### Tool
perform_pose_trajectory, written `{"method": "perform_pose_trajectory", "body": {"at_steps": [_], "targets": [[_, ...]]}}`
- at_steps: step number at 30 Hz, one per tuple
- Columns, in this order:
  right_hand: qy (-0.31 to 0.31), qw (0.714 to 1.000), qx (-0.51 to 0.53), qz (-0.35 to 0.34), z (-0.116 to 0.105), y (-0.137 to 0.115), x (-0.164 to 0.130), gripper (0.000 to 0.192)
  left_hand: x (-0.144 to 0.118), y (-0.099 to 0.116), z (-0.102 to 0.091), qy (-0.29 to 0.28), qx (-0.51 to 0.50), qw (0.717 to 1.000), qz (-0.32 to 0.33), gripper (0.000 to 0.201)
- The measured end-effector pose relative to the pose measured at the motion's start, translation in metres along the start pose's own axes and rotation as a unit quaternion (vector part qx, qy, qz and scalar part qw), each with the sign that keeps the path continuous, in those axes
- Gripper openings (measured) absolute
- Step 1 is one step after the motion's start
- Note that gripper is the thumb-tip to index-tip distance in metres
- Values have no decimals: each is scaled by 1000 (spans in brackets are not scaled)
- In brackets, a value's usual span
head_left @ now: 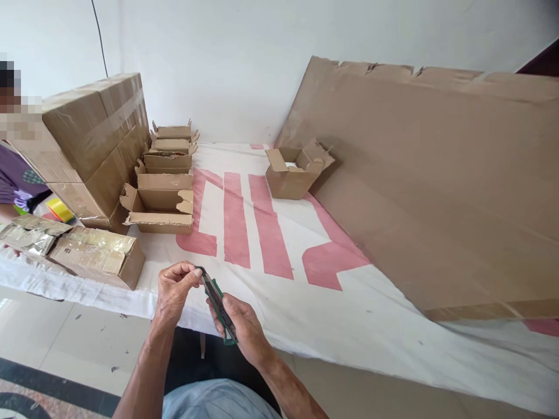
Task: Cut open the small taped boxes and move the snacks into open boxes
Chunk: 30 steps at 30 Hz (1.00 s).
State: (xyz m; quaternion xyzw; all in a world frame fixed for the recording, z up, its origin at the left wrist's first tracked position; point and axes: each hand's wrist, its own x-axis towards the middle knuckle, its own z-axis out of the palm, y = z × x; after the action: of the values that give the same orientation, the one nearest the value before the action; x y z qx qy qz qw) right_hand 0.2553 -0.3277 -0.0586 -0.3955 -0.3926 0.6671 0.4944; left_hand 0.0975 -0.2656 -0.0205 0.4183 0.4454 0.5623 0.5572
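Observation:
My right hand [244, 323] is wrapped round a green and black utility knife [219, 306], held at a slant over the front edge of the cloth-covered table. At the knife's upper end, the thumb and fingers of my left hand [174, 288] pinch its dark tip. Whether any blade sticks out there is hidden by the fingers. Left of my left hand lies a closed, taped cardboard box [98, 253]. Beyond both hands, an open small carton [290, 177] stands on the white and red cloth [271, 314], with something white inside.
Several open cartons [161, 201] stand in a row beside stacked large boxes [102, 128]. A yellow tape roll [60, 210] is at the far left, near another person's purple sleeve [20, 174]. A large cardboard sheet [437, 186] leans at the right.

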Motion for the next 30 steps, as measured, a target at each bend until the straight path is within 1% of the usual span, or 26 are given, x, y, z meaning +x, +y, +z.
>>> {"method": "perform_pose_trajectory", "body": {"at_steps": [5,10,15,22,25,27,30], "targets": [[10,1000,4,1,-1,7,-5,58,0,3,-7,-12,24,999,17,33],[8,998,50,25,4,11,-7,58,-3,0,-9,0,-5,1000,3,35],[16,997,70,29,13,7,-7,59,-6,-3,-4,15,-47,999,-10,41],[38,998,43,-3,21,11,-7,57,-14,-4,7,40,-46,998,17,44],[75,996,55,-10,21,11,-5,58,-15,-5,10,58,-58,996,31,44],[99,993,69,-14,21,8,-4,60,-16,-6,11,59,-67,996,30,44],[90,993,74,-14,20,2,-4,59,-16,-4,12,49,-63,997,25,43]]}}
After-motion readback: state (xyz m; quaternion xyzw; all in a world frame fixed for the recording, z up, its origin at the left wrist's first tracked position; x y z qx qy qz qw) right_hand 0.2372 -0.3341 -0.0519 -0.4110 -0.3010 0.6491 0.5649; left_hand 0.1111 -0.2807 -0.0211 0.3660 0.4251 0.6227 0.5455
